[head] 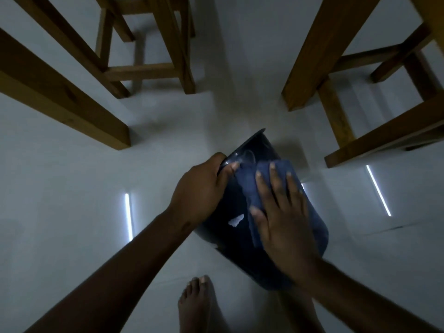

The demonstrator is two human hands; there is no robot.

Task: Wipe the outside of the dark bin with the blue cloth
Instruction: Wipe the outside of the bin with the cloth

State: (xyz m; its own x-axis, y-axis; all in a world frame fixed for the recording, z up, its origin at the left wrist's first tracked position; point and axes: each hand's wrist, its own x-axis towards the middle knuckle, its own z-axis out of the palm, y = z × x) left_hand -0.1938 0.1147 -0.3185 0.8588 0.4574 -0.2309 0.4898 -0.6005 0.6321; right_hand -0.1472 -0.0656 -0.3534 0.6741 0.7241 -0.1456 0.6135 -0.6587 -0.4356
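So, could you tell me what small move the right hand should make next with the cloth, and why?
Probably slide the right hand and blue cloth leftward toward the pale smudge on the dark bin; that patch lies beside the cloth, uncovered, while the left hand steadies the rim.

No text, brand or number can be read anywhere. The dark bin [223,212] bears only a small pale torn scrap [236,221], blank, near the frame's centre.
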